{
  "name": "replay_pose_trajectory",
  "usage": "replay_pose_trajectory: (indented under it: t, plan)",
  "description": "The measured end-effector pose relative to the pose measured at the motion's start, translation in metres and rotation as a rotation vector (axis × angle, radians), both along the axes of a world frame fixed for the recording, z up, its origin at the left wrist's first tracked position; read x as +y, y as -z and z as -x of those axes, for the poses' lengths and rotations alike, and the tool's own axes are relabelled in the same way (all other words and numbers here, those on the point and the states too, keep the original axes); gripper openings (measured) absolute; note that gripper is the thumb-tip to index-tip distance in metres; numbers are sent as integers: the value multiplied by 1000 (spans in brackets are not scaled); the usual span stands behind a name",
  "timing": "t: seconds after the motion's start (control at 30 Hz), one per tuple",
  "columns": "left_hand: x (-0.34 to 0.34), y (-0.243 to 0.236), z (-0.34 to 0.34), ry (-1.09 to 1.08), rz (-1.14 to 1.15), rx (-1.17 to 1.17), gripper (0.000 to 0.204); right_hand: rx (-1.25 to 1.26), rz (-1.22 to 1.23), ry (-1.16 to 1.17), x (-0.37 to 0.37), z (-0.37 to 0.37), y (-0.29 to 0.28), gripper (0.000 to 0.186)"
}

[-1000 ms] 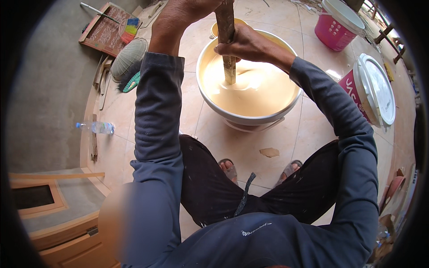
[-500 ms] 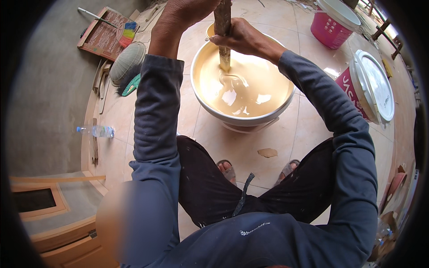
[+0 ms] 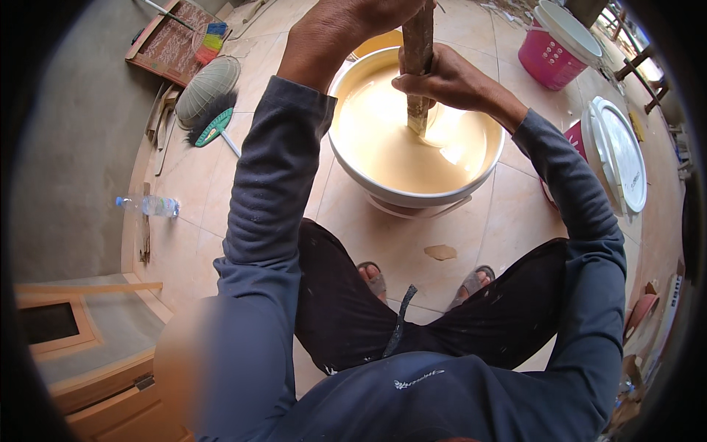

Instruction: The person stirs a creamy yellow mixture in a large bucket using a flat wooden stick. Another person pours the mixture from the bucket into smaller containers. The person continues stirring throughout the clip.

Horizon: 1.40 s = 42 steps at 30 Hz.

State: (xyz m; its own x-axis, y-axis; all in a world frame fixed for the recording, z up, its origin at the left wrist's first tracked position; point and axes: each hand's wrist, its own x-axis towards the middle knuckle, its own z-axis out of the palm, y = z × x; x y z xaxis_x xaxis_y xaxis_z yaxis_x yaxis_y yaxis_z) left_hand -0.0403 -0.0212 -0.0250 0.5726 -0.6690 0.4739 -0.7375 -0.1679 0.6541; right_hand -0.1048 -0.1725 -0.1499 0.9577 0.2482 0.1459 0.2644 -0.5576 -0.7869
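Note:
A white bucket (image 3: 412,197) of creamy beige paint (image 3: 383,151) stands on the tiles in front of my feet. A rough wooden stick (image 3: 417,55) stands nearly upright in it, its lower end sunk in the paint. My left hand (image 3: 350,28) is closed at the top of the stick, partly cut off by the upper edge of the view. Lower down, my right hand (image 3: 445,77) wraps round the same stick, just above the paint. Behind the bucket, a yellow rim (image 3: 379,43) shows in part.
At the right stand a pink bucket (image 3: 549,55) and a lidded bucket (image 3: 618,155). On the left are a green-headed broom (image 3: 215,129), a woven conical hat (image 3: 208,88), a colourful broom (image 3: 211,44) and a plastic bottle (image 3: 158,206). A flat brown scrap (image 3: 440,253) lies between my feet.
Both hands and the stick have moved right across the paint. The stick now stands near the middle right of the bucket, and the swirl on the surface has shifted with it.

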Motion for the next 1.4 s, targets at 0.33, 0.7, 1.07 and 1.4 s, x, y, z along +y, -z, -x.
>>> replay_pose_trajectory:
  t: [0.33,0.7,1.07,1.4]
  plan:
    - [11,-16,32,-59,-26,-119,24,-139,30,34,7,-35,16,27]
    - [4,-2,13,-67,-13,-20,29,-44,-11,-14,-1,10,6,18]
    - [8,-2,16,-10,55,-205,25,-245,-14,54,4,-32,21,27]
    - [11,5,-4,33,70,98,22,12,-5,53,2,4,2,20]
